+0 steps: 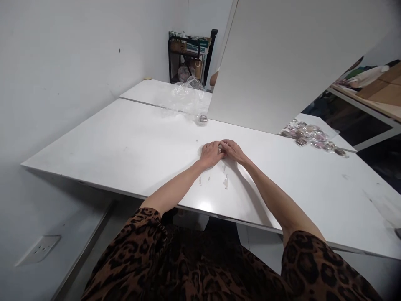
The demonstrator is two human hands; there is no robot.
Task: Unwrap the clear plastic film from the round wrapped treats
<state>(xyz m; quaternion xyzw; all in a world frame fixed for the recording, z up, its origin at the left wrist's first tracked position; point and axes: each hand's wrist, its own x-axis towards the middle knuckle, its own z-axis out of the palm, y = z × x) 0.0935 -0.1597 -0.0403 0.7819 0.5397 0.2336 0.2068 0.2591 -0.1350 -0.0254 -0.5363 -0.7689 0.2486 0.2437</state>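
Note:
My left hand [211, 154] and my right hand [233, 150] meet over the middle of the white table. Between them shows a small shiny, dark item [220, 149], mostly covered by the fingers; its exact kind cannot be made out. The left fingers are bent round its left side, and the right fingers curl over it from the right. Just beyond the hands lies a small dark packet [203, 118] in see-through plastic. A heap of small plastic-wrapped packets [308, 133], brownish and pinkish, lies further to the right.
Crumpled see-through plastic bags [186, 94] lie at the table's back. A large white panel [266, 62] stands upright behind the white table [103, 142]. A wall with an outlet [40, 250] is at left. A loaded black cart [188, 56] and a cardboard box [384, 85] are further off.

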